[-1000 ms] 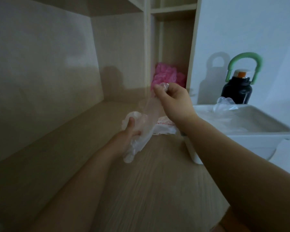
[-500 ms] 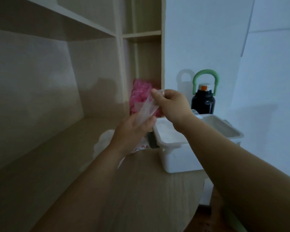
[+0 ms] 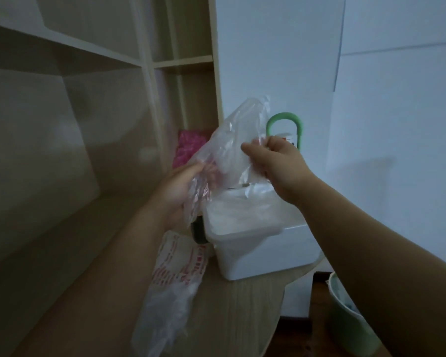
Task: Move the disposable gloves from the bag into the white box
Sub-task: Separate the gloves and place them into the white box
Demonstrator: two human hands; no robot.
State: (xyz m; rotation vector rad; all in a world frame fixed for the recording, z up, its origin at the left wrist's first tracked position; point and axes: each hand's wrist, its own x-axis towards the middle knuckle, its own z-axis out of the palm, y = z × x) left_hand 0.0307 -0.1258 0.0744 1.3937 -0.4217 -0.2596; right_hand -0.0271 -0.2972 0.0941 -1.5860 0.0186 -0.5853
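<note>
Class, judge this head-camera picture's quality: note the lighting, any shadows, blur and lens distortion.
Head view: dim, bluish, even light, no glare; a soft shadow falls on the wall right of the right hand; the clear glove it shares with the left hand shows faint sheen and smeared edges; shelf edges splay from wide-angle distortion.

Red print on the bag (image 3: 183, 264), perhaps lettering, too blurred for any legible word.

bag (image 3: 177, 276) L of box (image 3: 263, 256), bottle (image 3: 283, 116) behind
</note>
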